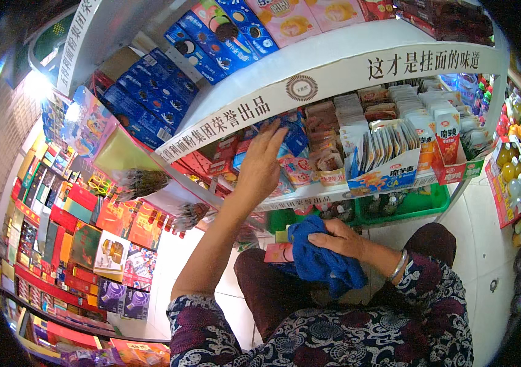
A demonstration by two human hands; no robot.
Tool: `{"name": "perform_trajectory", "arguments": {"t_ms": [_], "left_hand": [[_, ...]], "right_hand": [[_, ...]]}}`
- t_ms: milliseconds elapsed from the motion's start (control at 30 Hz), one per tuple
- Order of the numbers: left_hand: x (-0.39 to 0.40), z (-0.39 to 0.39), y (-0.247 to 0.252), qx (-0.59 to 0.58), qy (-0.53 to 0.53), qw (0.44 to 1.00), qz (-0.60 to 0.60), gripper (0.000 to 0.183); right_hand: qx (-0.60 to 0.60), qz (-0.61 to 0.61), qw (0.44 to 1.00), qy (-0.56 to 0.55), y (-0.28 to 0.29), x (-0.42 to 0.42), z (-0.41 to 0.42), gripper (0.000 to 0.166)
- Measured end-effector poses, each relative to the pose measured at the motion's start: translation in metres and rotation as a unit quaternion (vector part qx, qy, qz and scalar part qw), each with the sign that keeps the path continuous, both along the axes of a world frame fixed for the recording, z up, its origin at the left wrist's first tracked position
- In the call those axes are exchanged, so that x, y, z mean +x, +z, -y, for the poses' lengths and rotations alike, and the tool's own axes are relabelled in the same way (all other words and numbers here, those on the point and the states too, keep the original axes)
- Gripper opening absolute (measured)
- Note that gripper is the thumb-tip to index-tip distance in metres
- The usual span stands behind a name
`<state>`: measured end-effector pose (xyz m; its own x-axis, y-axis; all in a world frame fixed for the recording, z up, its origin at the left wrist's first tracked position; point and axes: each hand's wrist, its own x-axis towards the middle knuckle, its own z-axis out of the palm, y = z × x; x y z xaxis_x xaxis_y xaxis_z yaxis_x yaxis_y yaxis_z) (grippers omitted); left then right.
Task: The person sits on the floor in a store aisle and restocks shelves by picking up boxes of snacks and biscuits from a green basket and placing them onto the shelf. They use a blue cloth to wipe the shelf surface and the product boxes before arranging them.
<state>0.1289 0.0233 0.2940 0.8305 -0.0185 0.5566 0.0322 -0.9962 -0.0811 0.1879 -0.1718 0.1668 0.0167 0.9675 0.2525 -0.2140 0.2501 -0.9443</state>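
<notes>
My left hand [262, 160] reaches into the lower shelf, its fingertips at a dark blue snack packet [294, 137]. Whether the fingers grip the packet or only touch it I cannot tell. Bunched in my right hand [340, 239] is a blue cloth [324, 261], held above my lap. A pink box [278, 253] shows past the cloth's left edge; what supports it is hidden. Right of my left hand stand a carton of brown snack packets [329, 163] and a blue-and-white display box [382, 172] filled with upright sachets. Small pink packets [298, 169] sit just below my left hand.
A white shelf edge [223, 117] bearing writing passes above my left hand. Blue biscuit boxes [150, 96] are stacked on the upper shelf. Under the lower shelf a green plastic tray [434, 202] holds packets. Boxed goods [86, 247] fill the left side; a carton of bottles [512, 179] stands right.
</notes>
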Motion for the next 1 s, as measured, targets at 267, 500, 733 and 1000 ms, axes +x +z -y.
{"name": "perform_trajectory", "arguments": {"t_ms": [267, 500, 733, 1000], "left_hand": [[0.039, -0.048, 0.003, 0.101, 0.027, 0.990, -0.097, 0.060], [-0.025, 0.012, 0.011, 0.170, -0.075, 0.982, -0.018, 0.030], [-0.129, 0.104, 0.008, -0.168, -0.135, 0.964, 0.157, 0.020], [-0.157, 0.108, -0.039, -0.749, -0.109, 0.539, 0.370, 0.046]], "right_hand": [[0.005, -0.004, 1.000, -0.027, -0.015, 0.009, -0.005, 0.028], [-0.055, -0.066, 0.996, -0.010, -0.005, 0.011, -0.006, 0.033], [-0.125, -0.052, 0.984, -0.118, -0.056, 0.020, -0.029, 0.055], [-0.101, -0.359, 0.928, 0.004, -0.035, 0.024, -0.027, 0.054]]}}
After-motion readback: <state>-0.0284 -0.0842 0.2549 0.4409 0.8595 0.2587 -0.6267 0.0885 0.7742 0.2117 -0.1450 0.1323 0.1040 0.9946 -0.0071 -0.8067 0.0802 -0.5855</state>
